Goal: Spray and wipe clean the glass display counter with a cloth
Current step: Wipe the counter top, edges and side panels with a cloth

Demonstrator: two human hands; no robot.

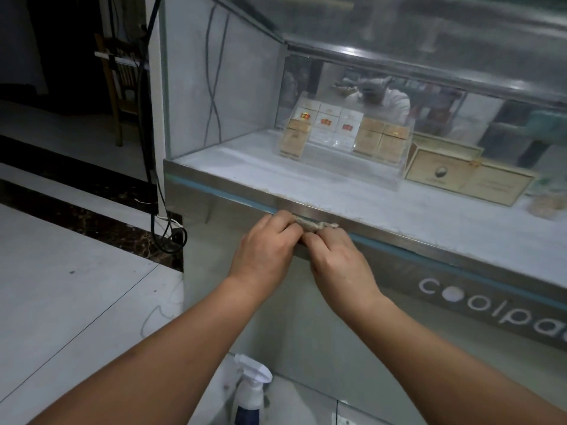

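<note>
Glass display counter (214, 182), where's it sit? (A)
Fills centre + right of view. Its left front corner is up-left of the hands, and the metal front rim runs down to the right. (B)
Start at the left then. (A)
Black cables (152, 191) hang beside the counter's left corner, down to the floor. Spray bottle (250, 391) stands upright on the floor at the counter's foot, below + btwn the forearms, untouched. (B)
L hand? (A)
Left hand (265, 245): forearm comes up from bottom left, wrist straight, back of hand up. Fingers curled tight at the front rim, gripping the left end of the cloth (311, 224). Fingertips hidden under the knuckles. (B)
Cloth itself? (A)
Small, bunched, greyish, pressed vs the front rim right on the blue strip (429, 259), btwn the two hands. (B)
R hand? (A)
Right hand (336, 259): forearm in from bottom right, hand angled up-left, back up. Fingers bent + narrow, pinching the cloth's right part. The two hands touch where they meet. Thumb, can't tell. (B)
Inside the glass? (A)
Pack boxes (322, 125) on a clear stand near the shelf's back edge, wooden box (441, 170) to their right. White lettering (491, 305) on the front panel, right of the hands, cut off by the frame edge. (B)
</note>
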